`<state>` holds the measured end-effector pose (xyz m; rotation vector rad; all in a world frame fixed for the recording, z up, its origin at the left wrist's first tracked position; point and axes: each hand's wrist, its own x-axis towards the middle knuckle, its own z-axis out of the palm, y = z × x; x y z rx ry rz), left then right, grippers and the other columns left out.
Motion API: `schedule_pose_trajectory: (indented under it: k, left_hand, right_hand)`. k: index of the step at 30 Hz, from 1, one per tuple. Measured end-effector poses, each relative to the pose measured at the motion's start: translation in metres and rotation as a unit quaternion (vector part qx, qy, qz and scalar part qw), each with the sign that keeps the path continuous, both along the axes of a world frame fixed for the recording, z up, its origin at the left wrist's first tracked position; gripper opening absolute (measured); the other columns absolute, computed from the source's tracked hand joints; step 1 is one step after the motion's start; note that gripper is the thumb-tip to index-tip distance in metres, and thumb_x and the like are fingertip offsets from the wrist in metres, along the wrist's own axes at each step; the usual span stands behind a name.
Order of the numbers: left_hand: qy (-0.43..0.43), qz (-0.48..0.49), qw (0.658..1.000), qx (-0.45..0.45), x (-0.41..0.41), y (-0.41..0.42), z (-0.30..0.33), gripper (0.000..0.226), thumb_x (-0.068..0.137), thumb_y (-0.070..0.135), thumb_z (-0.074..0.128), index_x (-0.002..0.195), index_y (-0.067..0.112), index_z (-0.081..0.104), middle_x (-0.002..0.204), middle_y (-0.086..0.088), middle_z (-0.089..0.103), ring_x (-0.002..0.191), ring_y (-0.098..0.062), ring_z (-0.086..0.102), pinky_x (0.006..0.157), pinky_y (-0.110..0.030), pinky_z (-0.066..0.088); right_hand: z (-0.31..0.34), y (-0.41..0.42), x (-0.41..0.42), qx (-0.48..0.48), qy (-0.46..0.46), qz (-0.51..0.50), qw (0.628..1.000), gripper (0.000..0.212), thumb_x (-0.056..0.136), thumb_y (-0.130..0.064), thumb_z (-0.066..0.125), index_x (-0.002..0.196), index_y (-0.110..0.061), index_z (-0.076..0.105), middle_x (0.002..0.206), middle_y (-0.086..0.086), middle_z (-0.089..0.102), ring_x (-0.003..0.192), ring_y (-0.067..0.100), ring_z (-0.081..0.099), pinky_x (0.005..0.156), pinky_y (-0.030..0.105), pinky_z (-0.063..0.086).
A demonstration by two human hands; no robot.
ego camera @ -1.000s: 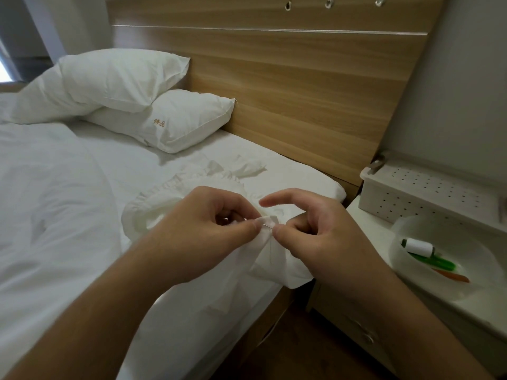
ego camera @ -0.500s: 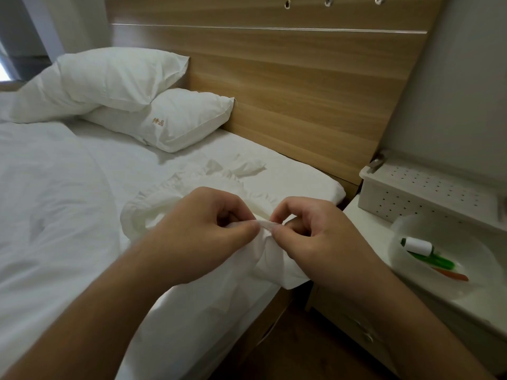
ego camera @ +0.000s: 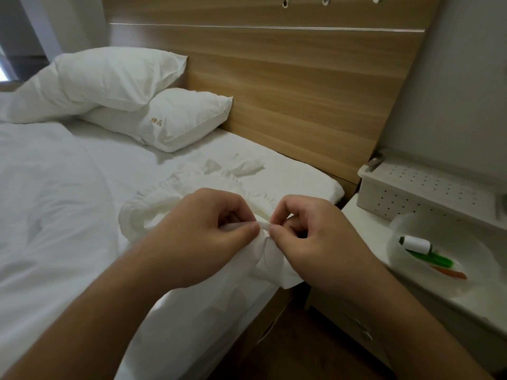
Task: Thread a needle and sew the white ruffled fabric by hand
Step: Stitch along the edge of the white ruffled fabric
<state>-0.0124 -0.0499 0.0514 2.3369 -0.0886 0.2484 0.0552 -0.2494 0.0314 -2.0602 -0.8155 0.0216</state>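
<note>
The white ruffled fabric (ego camera: 153,207) lies bunched on the bed's right side, with one corner hanging over the edge. My left hand (ego camera: 203,234) pinches a small fold of it between thumb and forefinger. My right hand (ego camera: 310,239) pinches the same fold from the right, its fingers curled, fingertips nearly touching those of the left. No needle or thread shows between my fingers; it is too small to tell. A white thread spool (ego camera: 415,244) lies in a white bowl (ego camera: 428,281) on the nightstand.
Two white pillows (ego camera: 175,119) lean against the wooden headboard (ego camera: 301,86). A perforated white box (ego camera: 428,193) stands on the nightstand behind the bowl, which also holds a green item (ego camera: 433,260) and an orange one (ego camera: 450,272). White bedding (ego camera: 49,204) covers the bed at left.
My right forefinger, stretched out a second ago, has curled in, and both hands now pinch the fold close together. The hands stay in nearly the same place.
</note>
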Motion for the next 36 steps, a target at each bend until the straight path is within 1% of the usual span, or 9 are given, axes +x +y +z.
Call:
schedule_pose_trajectory:
  k: [2, 8, 11, 14, 21, 25, 29, 32, 36]
  left_hand:
    - [-0.001, -0.005, 1.0, 0.001, 0.0, 0.0, 0.0, 0.013, 0.096, 0.03, 0.072, 0.085, 0.032, 0.078, 0.076, 0.011, 0.076, 0.075, -0.012, 0.074, 0.071, -0.044, 0.063]
    - [0.0, -0.013, 1.0, -0.01, 0.0, 0.001, 0.001, 0.015, 0.096, 0.028, 0.072, 0.084, 0.031, 0.079, 0.076, 0.008, 0.076, 0.075, -0.013, 0.074, 0.071, -0.044, 0.063]
    - [0.007, -0.011, 1.0, -0.013, 0.0, 0.002, 0.002, 0.015, 0.096, 0.029, 0.072, 0.083, 0.03, 0.079, 0.075, 0.006, 0.076, 0.075, -0.015, 0.074, 0.071, -0.044, 0.062]
    - [0.009, -0.006, 1.0, -0.017, -0.001, 0.002, 0.003, 0.014, 0.095, 0.029, 0.073, 0.083, 0.03, 0.08, 0.076, 0.006, 0.077, 0.075, -0.015, 0.075, 0.072, -0.046, 0.063]
    - [0.021, 0.009, 0.999, -0.032, 0.0, 0.004, 0.002, 0.013, 0.095, 0.029, 0.075, 0.083, 0.029, 0.081, 0.075, 0.0, 0.077, 0.075, -0.022, 0.075, 0.074, -0.054, 0.06]
    - [0.024, 0.01, 0.999, -0.044, 0.001, 0.005, 0.001, 0.013, 0.095, 0.031, 0.076, 0.083, 0.029, 0.081, 0.074, 0.0, 0.076, 0.075, -0.021, 0.073, 0.074, -0.05, 0.059]
    - [0.038, 0.006, 0.997, -0.067, 0.002, 0.007, 0.0, 0.013, 0.095, 0.029, 0.077, 0.084, 0.026, 0.082, 0.074, -0.003, 0.075, 0.074, -0.026, 0.073, 0.07, -0.043, 0.057]
    - [0.044, 0.002, 0.996, -0.074, 0.001, 0.007, 0.001, 0.014, 0.096, 0.028, 0.078, 0.083, 0.024, 0.082, 0.072, -0.006, 0.074, 0.07, -0.028, 0.07, 0.067, -0.039, 0.052]
    - [0.05, -0.009, 0.995, -0.084, 0.0, 0.006, 0.003, 0.013, 0.096, 0.029, 0.078, 0.085, 0.025, 0.083, 0.076, -0.007, 0.076, 0.078, -0.034, 0.073, 0.072, -0.052, 0.058]
  right_hand:
    - [0.0, 0.001, 0.0, -0.004, 0.0, -0.004, 1.0, 0.014, 0.097, -0.019, 0.068, 0.083, -0.022, 0.064, 0.055, 0.002, 0.059, 0.054, 0.019, 0.056, 0.049, 0.025, 0.046]
    - [0.002, 0.001, -0.002, -0.008, 0.034, 0.0, 0.999, 0.007, 0.099, -0.026, 0.066, 0.092, -0.024, 0.067, 0.053, -0.001, 0.057, 0.05, 0.008, 0.052, 0.049, 0.019, 0.042]
    - [0.005, 0.0, -0.001, -0.005, 0.073, 0.012, 0.997, 0.008, 0.1, -0.027, 0.064, 0.1, -0.025, 0.072, 0.058, 0.0, 0.062, 0.057, 0.011, 0.06, 0.053, 0.019, 0.045]
    - [0.007, -0.001, 0.001, 0.013, 0.096, 0.022, 0.995, 0.011, 0.099, -0.023, 0.065, 0.094, -0.021, 0.075, 0.053, -0.009, 0.059, 0.055, 0.003, 0.057, 0.053, 0.013, 0.042]
    - [0.005, -0.003, 0.005, 0.059, 0.162, 0.031, 0.985, 0.012, 0.097, -0.014, 0.068, 0.086, -0.011, 0.072, 0.052, -0.002, 0.05, 0.047, 0.007, 0.044, 0.049, 0.022, 0.037]
    - [0.005, -0.005, 0.007, 0.079, 0.178, 0.055, 0.979, 0.011, 0.097, -0.01, 0.067, 0.089, -0.005, 0.071, 0.05, -0.008, 0.05, 0.045, 0.003, 0.044, 0.048, 0.016, 0.038]
    - [0.004, -0.006, 0.009, 0.109, 0.215, 0.08, 0.967, 0.012, 0.097, -0.005, 0.066, 0.086, -0.003, 0.071, 0.051, -0.002, 0.045, 0.046, 0.012, 0.037, 0.047, 0.028, 0.031]
    - [0.002, -0.007, 0.011, 0.128, 0.235, 0.104, 0.958, 0.012, 0.097, -0.004, 0.067, 0.086, -0.003, 0.071, 0.052, 0.0, 0.043, 0.047, 0.013, 0.034, 0.048, 0.029, 0.028]
    - [-0.001, -0.008, 0.015, 0.154, 0.254, 0.144, 0.944, 0.009, 0.092, -0.01, 0.07, 0.085, -0.006, 0.073, 0.052, -0.001, 0.043, 0.047, 0.013, 0.033, 0.048, 0.028, 0.027]
